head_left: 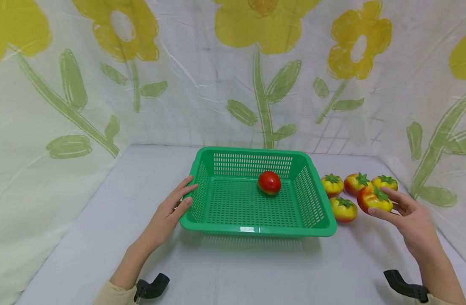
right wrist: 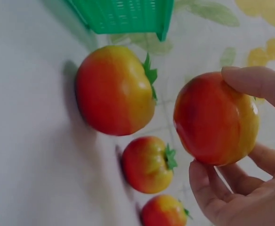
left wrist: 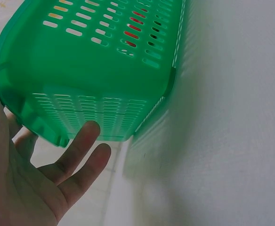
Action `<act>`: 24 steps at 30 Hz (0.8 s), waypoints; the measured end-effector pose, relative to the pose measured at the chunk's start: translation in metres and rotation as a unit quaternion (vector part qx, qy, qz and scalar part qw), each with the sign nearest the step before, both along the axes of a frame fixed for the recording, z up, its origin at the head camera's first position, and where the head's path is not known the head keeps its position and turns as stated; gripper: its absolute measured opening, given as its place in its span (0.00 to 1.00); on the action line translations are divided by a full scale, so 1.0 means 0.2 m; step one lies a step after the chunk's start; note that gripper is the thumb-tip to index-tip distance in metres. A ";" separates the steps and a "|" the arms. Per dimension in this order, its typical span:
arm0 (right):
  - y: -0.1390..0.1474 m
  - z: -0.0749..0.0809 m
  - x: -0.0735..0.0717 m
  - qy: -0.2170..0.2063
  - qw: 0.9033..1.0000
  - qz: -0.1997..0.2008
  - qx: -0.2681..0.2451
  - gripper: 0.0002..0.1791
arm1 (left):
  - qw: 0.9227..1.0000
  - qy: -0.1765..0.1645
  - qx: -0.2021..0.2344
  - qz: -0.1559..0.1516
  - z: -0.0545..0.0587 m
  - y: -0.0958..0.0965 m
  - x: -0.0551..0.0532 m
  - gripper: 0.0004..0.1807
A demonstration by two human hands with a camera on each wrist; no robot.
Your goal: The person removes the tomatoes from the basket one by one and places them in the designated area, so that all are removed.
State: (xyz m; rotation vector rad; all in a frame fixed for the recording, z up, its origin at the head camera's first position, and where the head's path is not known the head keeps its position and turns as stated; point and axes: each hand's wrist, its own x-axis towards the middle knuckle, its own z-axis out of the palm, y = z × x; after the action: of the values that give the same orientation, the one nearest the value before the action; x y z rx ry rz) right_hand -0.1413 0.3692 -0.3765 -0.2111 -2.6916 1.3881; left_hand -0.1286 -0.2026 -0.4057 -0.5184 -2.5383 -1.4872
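Observation:
My right hand (head_left: 414, 220) pinches a red-and-yellow tomato (head_left: 372, 200) with a green leafy top, thumb on one side and fingertips on the other. In the right wrist view this held tomato (right wrist: 215, 120) is raised off the table. Several similar tomatoes, including a near one (head_left: 343, 209), sit on the table beside the green plastic basket (head_left: 258, 229). Inside the basket, towards its back right, lies a red tomato (head_left: 269, 183). My left hand (head_left: 165, 218) rests at the basket's left rim, fingers mostly straight; in the left wrist view two fingers (left wrist: 83, 146) extend beside its outer wall.
The basket stands mid-table on a pale tabletop (head_left: 233, 271). Behind it and at both sides hangs a white curtain (head_left: 194, 93) printed with yellow flowers. More tomatoes (head_left: 356, 182) stand close together at the basket's right side. Black wrist mounts (head_left: 152, 288) stick out from both wrists.

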 end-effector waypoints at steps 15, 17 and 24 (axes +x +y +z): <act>0.09 -0.08 -0.02 -0.020 0.999 0.010 -0.027 0.41 | 1.000 0.002 -0.003 -0.003 -0.01 0.00 0.00 0.23; 0.11 -0.08 -0.02 -0.021 0.999 0.020 -0.025 0.41 | 1.000 0.004 -0.003 -0.003 -0.01 0.00 0.00 0.23; 0.16 -0.10 -0.03 -0.026 0.998 0.047 -0.043 0.40 | 1.000 0.006 -0.004 -0.002 -0.01 0.00 0.00 0.23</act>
State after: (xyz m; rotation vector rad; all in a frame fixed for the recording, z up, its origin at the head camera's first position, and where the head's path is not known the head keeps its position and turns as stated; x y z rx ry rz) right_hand -0.1467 0.4011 -0.3968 -0.1328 -2.7183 1.5490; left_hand -0.1293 -0.2029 -0.4072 -0.5310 -2.5375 -1.4700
